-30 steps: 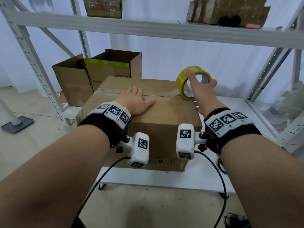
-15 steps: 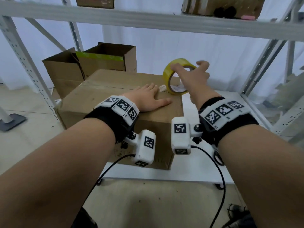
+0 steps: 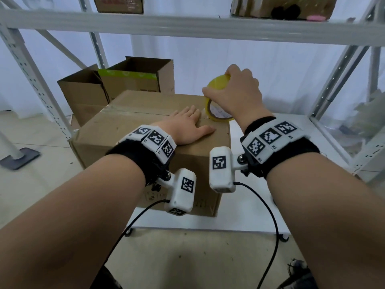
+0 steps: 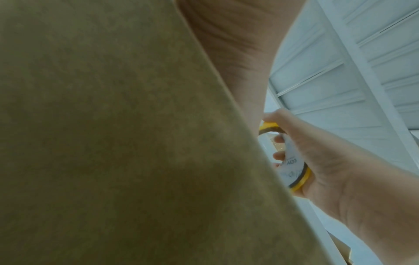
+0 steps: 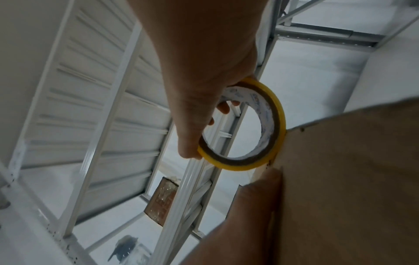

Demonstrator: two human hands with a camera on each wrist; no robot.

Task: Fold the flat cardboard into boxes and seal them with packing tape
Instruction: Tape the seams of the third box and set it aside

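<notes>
A closed brown cardboard box sits on the white shelf, with clear tape along its top seam. My left hand lies flat on the box top near its right edge, fingers straight. My right hand grips the yellow tape roll from above, fingers curled through its core, at the box's far right top edge. In the right wrist view the tape roll touches the box corner. The left wrist view is mostly filled by the box, with the tape roll beyond it.
Two open cardboard boxes stand behind the closed one at the left. White metal rack posts and a crossbeam frame the shelf. More boxes sit on the upper shelf. Bare white shelf lies right of the box.
My right hand has turned over and come down, from holding the roll upright beside the box to gripping it from above at the box's top right edge. The left hand stays flat.
</notes>
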